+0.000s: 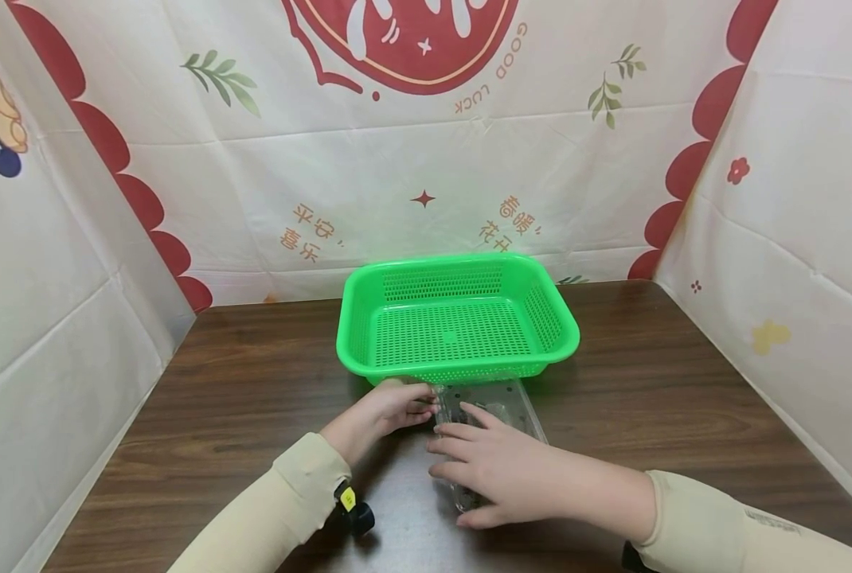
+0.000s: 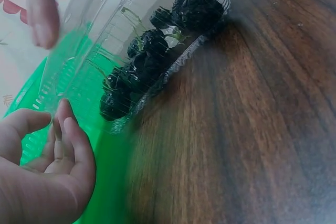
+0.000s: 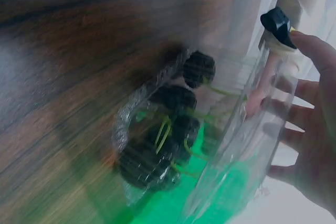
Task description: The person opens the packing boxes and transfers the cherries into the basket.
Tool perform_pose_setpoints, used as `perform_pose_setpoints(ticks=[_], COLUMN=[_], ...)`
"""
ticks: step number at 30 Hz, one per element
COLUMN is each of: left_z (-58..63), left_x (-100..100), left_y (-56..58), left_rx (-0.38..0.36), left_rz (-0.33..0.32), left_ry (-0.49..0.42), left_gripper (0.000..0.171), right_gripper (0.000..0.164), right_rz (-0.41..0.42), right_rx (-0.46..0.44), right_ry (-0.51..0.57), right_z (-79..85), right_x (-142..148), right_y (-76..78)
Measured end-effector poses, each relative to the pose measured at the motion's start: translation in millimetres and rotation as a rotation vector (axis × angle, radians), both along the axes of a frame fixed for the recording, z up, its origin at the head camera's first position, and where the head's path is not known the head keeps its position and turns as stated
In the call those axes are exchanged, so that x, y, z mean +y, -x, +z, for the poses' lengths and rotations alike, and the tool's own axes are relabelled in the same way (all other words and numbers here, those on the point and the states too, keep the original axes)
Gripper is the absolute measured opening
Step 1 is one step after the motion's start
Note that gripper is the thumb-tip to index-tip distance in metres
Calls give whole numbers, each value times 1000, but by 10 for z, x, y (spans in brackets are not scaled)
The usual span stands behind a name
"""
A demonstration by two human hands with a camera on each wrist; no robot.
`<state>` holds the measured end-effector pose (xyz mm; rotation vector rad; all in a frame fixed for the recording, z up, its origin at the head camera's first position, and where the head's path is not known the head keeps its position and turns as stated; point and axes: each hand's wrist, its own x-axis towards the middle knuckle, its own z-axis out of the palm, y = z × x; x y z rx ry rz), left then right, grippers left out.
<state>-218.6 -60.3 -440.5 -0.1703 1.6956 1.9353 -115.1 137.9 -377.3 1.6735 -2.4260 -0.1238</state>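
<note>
A clear plastic clamshell box (image 1: pixel 501 395) lies on the table just in front of the green basket. Inside it are several dark, bumpy berries (image 2: pixel 148 61) with thin green stems, seen best in the two wrist views. My left hand (image 1: pixel 400 404) is at the box's far left corner, thumb and fingertips pinching the lid's edge (image 2: pixel 58 85). Over the top of the box spreads my right hand (image 1: pixel 501 465), its fingers extended and apart. In the right wrist view those fingers (image 3: pixel 294 111) lie along the clear lid. Part of the box is hidden beneath the right hand.
The green plastic basket (image 1: pixel 569 338) stands at the back of the dark wooden table (image 1: pixel 254 382), with nothing in it. Printed cloth (image 1: pixel 426 159) hangs behind and along both sides. A wrist camera (image 1: pixel 360 517) hangs under the left sleeve.
</note>
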Motion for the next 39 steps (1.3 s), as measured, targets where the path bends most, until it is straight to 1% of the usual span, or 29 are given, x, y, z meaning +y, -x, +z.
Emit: perform_pose_setpoints(ticks=[2,5,9,13,17,24,29,34,39], left_z=[3,3,1,-9,-26,-40,-50,-63,-69], left_x=[-4,-14,-36,-56,-68,-63,-75,-86,-83], left_y=[-5,-12,-19,-15,-1,14,13,21,26], left_rx=[3,13,23,32,35,30,34,35,33], left_rz=[-4,-11,-15,-24,-34,-38,-40,-66,-73], left_ry=[-7,-26,-48,-61,-62,-72,-96,-105,-104], left_gripper=[13,14,14,12,10,12,18,25,25], right_gripper=[57,60,56,52,52,51,50,49,50], right_rz=[10,0,-9,-6,-6,-10,-12,-7,-6], right_rx=[-4,14,38,44,44,34,14,-1,-12], right_ry=[-27,-69,-94,-92,-90,-81,-73,-67,-68], right_z=[-21,-40,-56,-64,-65,-76,-87,-116,-143], right_x=[-16,-27,-39,-45,-48,-48,-40,-25,-12], right_y=[-11,-15,-6,6,9,9,12,26,32])
